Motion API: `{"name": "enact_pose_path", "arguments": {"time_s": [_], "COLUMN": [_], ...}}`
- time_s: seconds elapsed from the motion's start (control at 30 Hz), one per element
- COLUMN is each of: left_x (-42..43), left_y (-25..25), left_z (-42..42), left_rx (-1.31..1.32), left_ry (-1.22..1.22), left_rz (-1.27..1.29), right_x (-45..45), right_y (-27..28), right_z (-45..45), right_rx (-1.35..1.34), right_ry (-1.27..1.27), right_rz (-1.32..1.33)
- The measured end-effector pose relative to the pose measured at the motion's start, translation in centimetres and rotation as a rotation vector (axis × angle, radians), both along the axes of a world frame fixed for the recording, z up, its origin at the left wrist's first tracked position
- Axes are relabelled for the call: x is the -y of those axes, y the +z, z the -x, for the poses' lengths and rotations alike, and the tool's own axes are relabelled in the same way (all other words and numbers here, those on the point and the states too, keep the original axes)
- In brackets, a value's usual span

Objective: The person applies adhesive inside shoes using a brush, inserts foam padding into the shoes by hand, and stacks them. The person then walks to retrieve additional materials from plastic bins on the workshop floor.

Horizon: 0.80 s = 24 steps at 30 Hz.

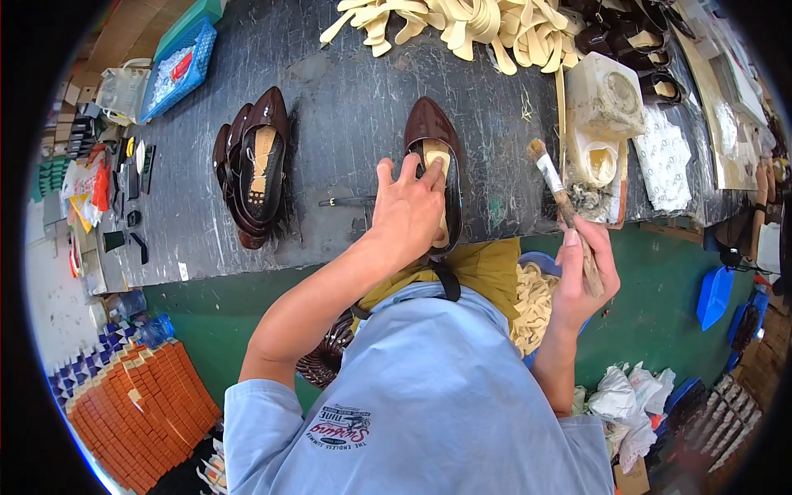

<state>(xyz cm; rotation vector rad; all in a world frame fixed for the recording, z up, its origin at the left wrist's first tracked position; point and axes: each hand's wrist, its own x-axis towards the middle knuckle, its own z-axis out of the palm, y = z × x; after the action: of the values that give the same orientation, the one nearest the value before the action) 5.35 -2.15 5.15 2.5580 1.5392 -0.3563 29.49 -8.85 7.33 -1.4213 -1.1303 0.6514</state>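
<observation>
Burgundy patent leather forms the upper of the shoe (pixel 431 124) in work, which is placed on the dark tabletop (pixel 346 99) directly ahead of the body, toe pointed away. A cream insole (pixel 443 155) is seated inside it, and the left hand (pixel 408 206) is laid over it, the fingers extended, spread and in contact with its surface; nothing is seen to be gripped by them. A brush (pixel 563 202) is gripped in the closed fingers of the right hand (pixel 587 268), bristles upward, clear of the shoe. Insertion of this insole is judged to be largely done; whether it is fully bonded cannot be told, the heel end being partly covered by the hand. To the left, a thin dark strap (pixel 346 200) is laid flat, and beyond it a group of matching shoes (pixel 268 124) is stood close together. In the foremost of these, a tan, perforated base is exposed and no cream insole is fitted, so that work is judged to be left there. A heap of loose insoles (pixel 470 25) is kept at the far edge. To the right, a crusted whitish container (pixel 606 95) is positioned near the brush.
</observation>
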Motion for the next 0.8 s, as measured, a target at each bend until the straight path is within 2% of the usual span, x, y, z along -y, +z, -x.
{"name": "enact_pose_path", "arguments": {"time_s": [0.5, 0.6, 0.63, 0.7, 0.73, 0.8], "left_x": [0.1, 0.6, 1.2, 3.4, 5.2, 8.9], "left_y": [0.4, -1.2, -1.0, 0.1, 0.8, 0.3], "left_z": [-0.2, 1.4, 1.6, 1.5, 0.6, -1.1], "left_rx": [0.019, 0.327, 0.491, 0.732, 0.787, 0.796], "left_ry": [0.068, 0.081, 0.13, 0.333, 0.434, 0.474], "left_rz": [0.038, -0.024, -0.158, -0.236, -0.239, -0.211], "right_x": [0.6, 0.3, 0.2, -0.1, -0.3, -0.7], "right_y": [0.7, 0.7, 0.2, -0.2, 0.0, 0.5], "right_z": [-0.2, -0.6, -1.1, -1.8, -1.9, -1.8], "right_rx": [-0.013, 0.029, 0.068, 0.085, 0.042, -0.044], "right_ry": [0.008, -0.003, -0.008, -0.025, -0.033, -0.043], "right_rz": [-0.082, -0.132, -0.162, -0.187, -0.168, -0.123]}}
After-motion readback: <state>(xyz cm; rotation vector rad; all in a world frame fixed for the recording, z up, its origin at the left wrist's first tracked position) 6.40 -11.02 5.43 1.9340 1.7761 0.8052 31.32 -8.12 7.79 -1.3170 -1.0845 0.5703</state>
